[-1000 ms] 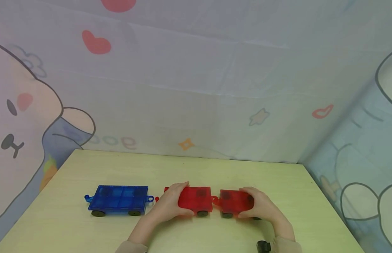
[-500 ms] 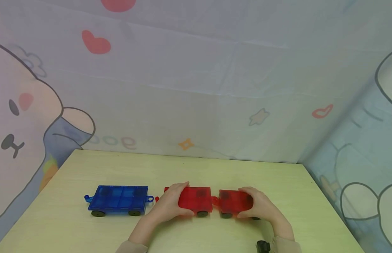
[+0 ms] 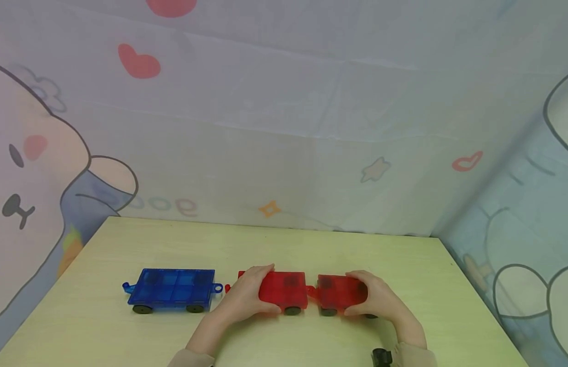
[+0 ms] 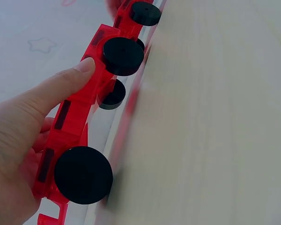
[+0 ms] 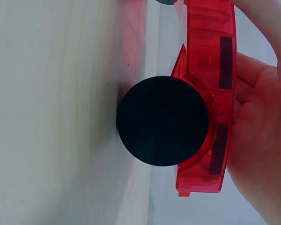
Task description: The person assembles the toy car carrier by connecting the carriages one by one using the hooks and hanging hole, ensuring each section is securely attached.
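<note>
Two translucent red toy train cars with black wheels stand end to end on the table. My left hand [image 3: 247, 295] grips the left red car [image 3: 284, 289] across its width, thumb along the near side in the left wrist view. Around the right end of the other red car [image 3: 336, 293], my right hand [image 3: 375, 298] holds with thumb and fingers. A red coupling [image 3: 312, 291] bridges the two cars; whether hook and ring are engaged is too small to tell. To the left stands a blue toy car [image 3: 178, 288], its ring close to the left red car's hook [image 3: 227, 288].
The pale wooden table [image 3: 274, 244] ends at a fabric backdrop [image 3: 284, 127] printed with cartoon figures. A small black object [image 3: 382, 357] is beside the right sleeve at the front.
The right red car has shifted very slightly left toward the left red car, with my right hand on it. My left hand and the blue car stay in place.
</note>
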The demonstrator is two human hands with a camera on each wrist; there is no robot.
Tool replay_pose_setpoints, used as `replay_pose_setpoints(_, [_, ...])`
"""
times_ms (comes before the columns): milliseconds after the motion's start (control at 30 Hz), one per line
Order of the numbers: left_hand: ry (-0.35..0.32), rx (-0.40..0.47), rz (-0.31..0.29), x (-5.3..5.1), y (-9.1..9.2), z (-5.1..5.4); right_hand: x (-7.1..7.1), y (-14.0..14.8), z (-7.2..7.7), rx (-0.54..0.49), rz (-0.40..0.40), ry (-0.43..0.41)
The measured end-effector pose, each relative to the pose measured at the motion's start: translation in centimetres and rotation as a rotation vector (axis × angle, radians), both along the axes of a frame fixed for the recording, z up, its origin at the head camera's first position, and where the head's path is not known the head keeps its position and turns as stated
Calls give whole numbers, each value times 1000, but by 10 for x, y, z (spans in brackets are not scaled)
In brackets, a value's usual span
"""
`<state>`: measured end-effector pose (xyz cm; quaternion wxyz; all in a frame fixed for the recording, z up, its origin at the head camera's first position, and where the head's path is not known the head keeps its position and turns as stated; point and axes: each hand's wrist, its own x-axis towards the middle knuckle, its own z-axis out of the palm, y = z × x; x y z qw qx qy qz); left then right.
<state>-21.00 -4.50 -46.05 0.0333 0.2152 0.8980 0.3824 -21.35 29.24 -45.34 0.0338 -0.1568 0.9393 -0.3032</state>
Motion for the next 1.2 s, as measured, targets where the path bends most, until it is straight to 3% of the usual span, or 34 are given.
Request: replay_pose_setpoints(1200, [27,-80,-16,1,-1,1,1,0,1,0,0,-17])
